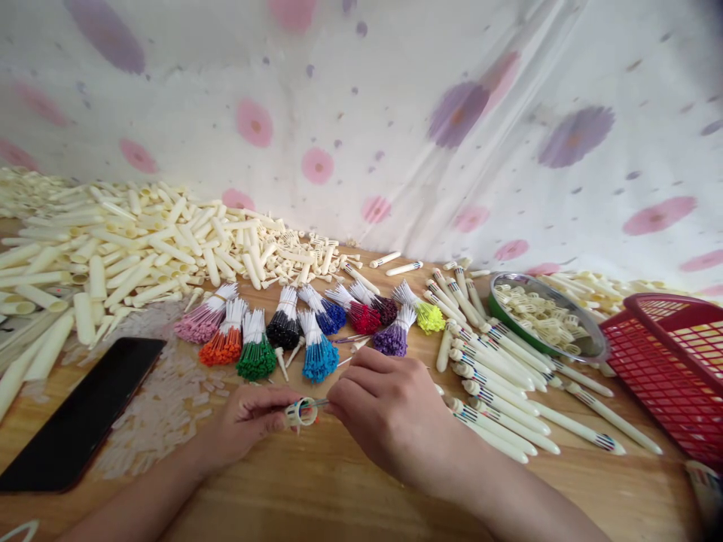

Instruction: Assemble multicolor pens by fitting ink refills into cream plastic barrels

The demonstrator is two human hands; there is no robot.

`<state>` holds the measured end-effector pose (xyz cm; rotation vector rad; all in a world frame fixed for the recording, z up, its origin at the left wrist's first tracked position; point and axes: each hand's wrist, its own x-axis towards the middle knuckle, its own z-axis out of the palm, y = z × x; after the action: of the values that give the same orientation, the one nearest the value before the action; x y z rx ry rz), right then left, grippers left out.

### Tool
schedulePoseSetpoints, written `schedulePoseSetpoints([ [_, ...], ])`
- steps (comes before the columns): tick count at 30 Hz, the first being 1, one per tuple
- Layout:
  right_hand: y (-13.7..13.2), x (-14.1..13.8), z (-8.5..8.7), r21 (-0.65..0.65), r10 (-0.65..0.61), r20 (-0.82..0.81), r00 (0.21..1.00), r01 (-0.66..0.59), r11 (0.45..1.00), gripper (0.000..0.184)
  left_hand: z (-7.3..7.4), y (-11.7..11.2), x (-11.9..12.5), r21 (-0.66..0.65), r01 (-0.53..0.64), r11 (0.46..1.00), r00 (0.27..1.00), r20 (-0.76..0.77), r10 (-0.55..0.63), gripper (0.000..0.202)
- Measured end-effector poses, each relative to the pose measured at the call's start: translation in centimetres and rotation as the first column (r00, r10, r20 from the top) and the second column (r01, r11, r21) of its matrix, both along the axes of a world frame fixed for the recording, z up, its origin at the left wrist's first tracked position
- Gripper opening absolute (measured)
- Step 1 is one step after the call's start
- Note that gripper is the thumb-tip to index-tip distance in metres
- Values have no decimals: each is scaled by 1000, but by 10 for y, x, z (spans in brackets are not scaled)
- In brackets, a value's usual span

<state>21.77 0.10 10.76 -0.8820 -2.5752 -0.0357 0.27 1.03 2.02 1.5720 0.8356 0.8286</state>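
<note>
My left hand (248,421) pinches a short cream slotted pen piece (301,412), its round open end turned toward my right hand. Bits of colour show at its slots. My right hand (389,414) is closed beside that opening, fingertips pressed on a thin refill (321,403) whose end reaches the piece; its colour is hard to make out. Just beyond the hands lie banded bundles of refills, among them light blue (320,361), green (257,360), orange (222,348), purple (395,339) and yellow (430,316). Two small cream plungers (281,365) lie near them.
Cream pen barrels (141,233) are heaped at the left. A black phone (84,410) lies beside scattered clear pieces (163,399). Assembled multicolour pens (502,384) rest at the right, near a metal bowl (596,348) of cream parts and a red basket (666,369).
</note>
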Motion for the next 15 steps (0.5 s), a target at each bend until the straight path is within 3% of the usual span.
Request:
schedulePoseSetpoints([
  [5, -3, 0, -3, -17, -32, -16, 999, 32, 999, 19, -3, 0, 0, 11, -9, 1000, 1000, -26, 9, 24],
  [9, -5, 3, 4, -106, -69, -25, 997, 66, 992, 18, -9, 0, -2, -1, -34, 999, 999, 10, 34, 23],
  [15, -3, 8, 10, -46, 63, -19, 998, -64, 997, 21, -8, -2, -3, -107, -43, 993, 975, 214, 65, 23],
])
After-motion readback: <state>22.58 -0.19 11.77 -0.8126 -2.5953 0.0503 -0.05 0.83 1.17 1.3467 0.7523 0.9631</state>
